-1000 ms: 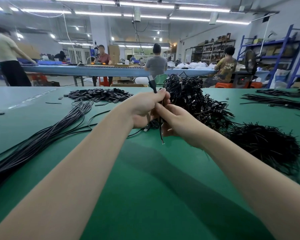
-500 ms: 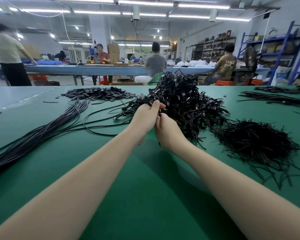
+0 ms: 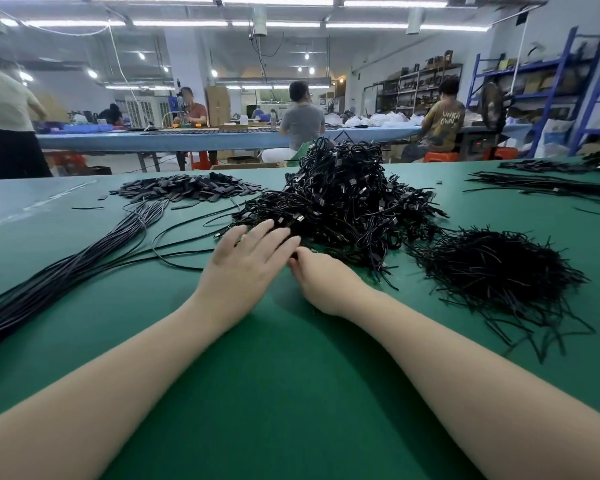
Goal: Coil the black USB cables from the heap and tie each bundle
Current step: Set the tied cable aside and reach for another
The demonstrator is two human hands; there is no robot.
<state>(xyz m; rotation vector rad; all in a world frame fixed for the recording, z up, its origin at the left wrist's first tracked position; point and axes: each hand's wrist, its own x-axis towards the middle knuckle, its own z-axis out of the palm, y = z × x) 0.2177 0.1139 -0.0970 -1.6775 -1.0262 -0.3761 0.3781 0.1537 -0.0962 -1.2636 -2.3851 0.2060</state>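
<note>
A tall heap of coiled black USB cable bundles (image 3: 343,202) rises in the middle of the green table (image 3: 291,375). My left hand (image 3: 246,261) lies flat at the heap's near foot, fingers straight and spread, fingertips touching the lowest bundles. My right hand (image 3: 323,278) sits just to its right with fingers curled under; whether it holds anything is hidden. A long sheaf of straight, uncoiled black cables (image 3: 66,271) runs along the left, with a loose cable loop (image 3: 174,251) lying beside my left hand.
A bristly heap of short black ties (image 3: 492,271) lies to the right. Flat black pieces (image 3: 187,188) are piled at the back left, more cables (image 3: 551,185) at the far right. Several people work at a blue table (image 3: 187,140) behind.
Both hands held a coiled bundle up a second ago, then lowered it to the heap. Now my left hand has let go and spread flat; the bundle is no longer in my hands.
</note>
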